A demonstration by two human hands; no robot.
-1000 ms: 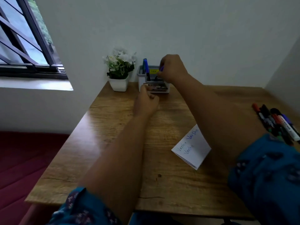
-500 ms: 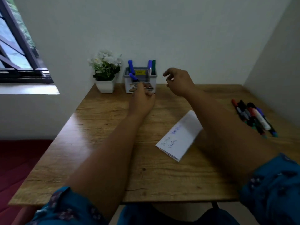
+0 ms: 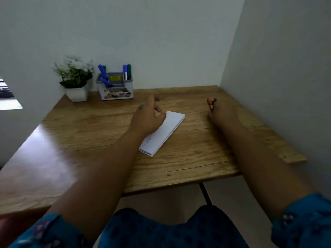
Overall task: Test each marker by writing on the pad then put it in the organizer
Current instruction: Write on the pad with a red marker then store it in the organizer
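Markers, red and black tips showing, poke out past the right hand, which covers the rest of the pile to the right of the white pad; whether its fingers grip one cannot be told. The left hand rests over the pad's left edge, fingers loosely curled, holding nothing. Beyond the pad, against the wall, the grey organizer holds blue and green markers, beside a potted white flower plant.

The wooden table carries a white flower pot at ten o'clock, a grey organizer just beside it at eleven, a white pad near the middle, and what look like markers at two o'clock, mostly hidden.
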